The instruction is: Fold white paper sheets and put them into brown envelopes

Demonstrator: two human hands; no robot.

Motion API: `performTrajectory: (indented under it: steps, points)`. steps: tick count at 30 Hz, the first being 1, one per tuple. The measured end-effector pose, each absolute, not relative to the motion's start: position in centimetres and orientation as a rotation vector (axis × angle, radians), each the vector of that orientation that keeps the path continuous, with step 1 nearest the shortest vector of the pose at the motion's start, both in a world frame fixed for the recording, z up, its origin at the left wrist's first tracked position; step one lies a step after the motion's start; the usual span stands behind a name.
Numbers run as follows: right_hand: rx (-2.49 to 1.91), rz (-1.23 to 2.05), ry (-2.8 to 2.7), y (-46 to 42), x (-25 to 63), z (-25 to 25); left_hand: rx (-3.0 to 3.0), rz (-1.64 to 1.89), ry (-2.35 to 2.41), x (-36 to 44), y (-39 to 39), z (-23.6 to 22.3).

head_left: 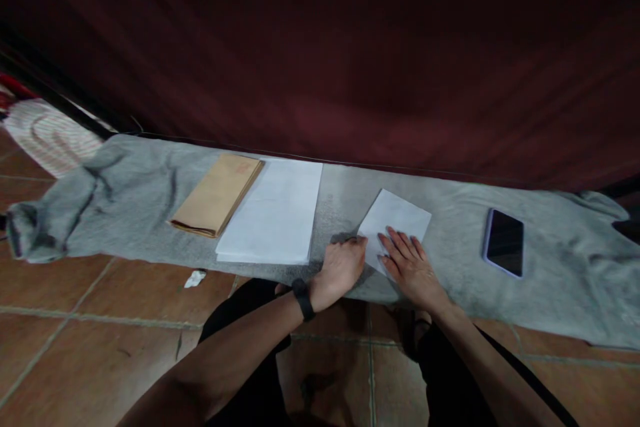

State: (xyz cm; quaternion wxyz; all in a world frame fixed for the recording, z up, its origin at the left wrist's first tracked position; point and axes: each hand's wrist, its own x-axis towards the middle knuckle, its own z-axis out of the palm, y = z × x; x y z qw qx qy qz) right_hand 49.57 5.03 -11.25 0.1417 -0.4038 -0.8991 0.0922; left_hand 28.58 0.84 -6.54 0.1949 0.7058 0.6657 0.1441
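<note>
A small folded sheet of white paper (393, 210) lies at an angle on the grey cloth in front of me. My left hand (343, 267), with a dark band on its wrist, is closed with curled fingers at the paper's left corner. Its fingertips are partly hidden, but they seem to grip the edge. Flat on the paper's lower right part rests my right hand (410, 267), fingers stretched out and slightly apart. To the left is a stack of larger white sheets (280, 213). Brown envelopes (217, 193) lie in a pile overlapping that stack's left side.
The grey cloth (460, 280) covers a long narrow surface. A phone (505, 242) with a purple case lies on it at the right. Behind rises a dark red curtain (320, 80). A scrap of white paper (195, 278) is on the tiled floor (135, 307).
</note>
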Motion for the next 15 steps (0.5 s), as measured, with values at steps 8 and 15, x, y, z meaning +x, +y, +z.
performTrajectory:
  steps: [8, 15]
  points:
    - [-1.139, 0.322, -2.604, 6.1, 51.6, -10.6, 2.319, 0.410, 1.886, 27.9, 0.7, -6.3]
    - [-1.160, 0.341, -2.611, 6.2, 51.9, -10.1, 2.498, 0.360, 1.408, 27.7, 1.3, -7.1]
